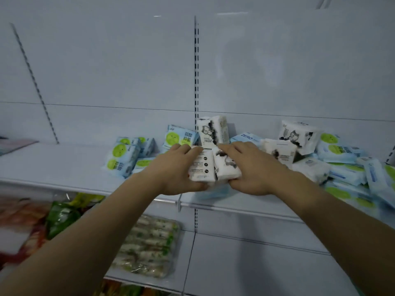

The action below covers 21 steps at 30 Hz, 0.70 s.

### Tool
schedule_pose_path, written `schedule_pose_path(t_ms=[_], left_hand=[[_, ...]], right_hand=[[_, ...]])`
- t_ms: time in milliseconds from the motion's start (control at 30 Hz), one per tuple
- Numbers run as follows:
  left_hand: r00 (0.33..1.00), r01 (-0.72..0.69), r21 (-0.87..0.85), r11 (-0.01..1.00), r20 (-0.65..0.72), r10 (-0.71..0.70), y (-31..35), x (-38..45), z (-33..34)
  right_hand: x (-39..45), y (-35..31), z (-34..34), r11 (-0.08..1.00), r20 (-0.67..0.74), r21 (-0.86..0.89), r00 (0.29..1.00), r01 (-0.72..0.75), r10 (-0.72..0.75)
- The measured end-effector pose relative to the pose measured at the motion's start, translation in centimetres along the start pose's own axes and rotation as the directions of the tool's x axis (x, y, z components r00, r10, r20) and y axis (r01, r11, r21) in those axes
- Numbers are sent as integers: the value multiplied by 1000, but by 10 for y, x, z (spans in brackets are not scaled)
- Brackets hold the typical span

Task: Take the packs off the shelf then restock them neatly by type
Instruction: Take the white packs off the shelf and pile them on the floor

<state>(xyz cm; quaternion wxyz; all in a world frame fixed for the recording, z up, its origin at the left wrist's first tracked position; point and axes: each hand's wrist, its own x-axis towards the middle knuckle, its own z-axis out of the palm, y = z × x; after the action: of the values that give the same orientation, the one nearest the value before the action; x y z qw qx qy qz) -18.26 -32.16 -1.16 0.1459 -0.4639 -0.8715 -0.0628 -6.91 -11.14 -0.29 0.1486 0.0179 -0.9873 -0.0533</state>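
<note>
Head view: one wide frame looking forward and down at a white shop shelf (pixel 64 167), both forearms reaching in.
Left hand: the left hand (pixel 179 169) grips a white pack with black print (pixel 202 167), fingers curled over its top edge and thumb under its lower edge.
Right hand: the right hand (pixel 252 167) grips a second white pack with an ink-style cat picture (pixel 227 167), fingers over the top and thumb beneath.
Held packs: the two sit side by side and touch, at the front of the shelf near its middle; whether they rest on the shelf or are lifted cannot be told.
Behind the hands: another white cat pack (pixel 211 131) stands upright against the back panel, by the slotted upright (pixel 196 67).
Left group: blue packs with green circles (pixel 124 157) lie and lean together on the shelf, left of the hands.
Right heap: more white cat packs (pixel 297 135) lie tilted on a loose pile of blue-and-green packs (pixel 346 174); a pack marked ZERO (pixel 245 137) lies near the back.
Lower shelf: a clear tray of wrapped rolls (pixel 149 248) sits below, with blurred green and red bags (pixel 62 216) to its left.
</note>
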Motion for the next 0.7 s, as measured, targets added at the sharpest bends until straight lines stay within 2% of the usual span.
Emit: schedule_pose_path(t_ms=[167,333,500,700], left_hand=[[989,149,63,987,-3,-149,-66,-67,-24],[951,308,96,947,-2,-309,-139,-155,-50],[883,463,147,874,14,-470,-210,-257,-74],[758,642,122,757,42,-650,-280,-364,-89]], right_hand=[[52,-85,1,987,41,-42,987,154,-152],[104,-199,-2,948,41,-42,948,317,-315],[140,-326,7,881,11,4,881,474,-474],[182,-459,27,782,17,79,783,619,-622]])
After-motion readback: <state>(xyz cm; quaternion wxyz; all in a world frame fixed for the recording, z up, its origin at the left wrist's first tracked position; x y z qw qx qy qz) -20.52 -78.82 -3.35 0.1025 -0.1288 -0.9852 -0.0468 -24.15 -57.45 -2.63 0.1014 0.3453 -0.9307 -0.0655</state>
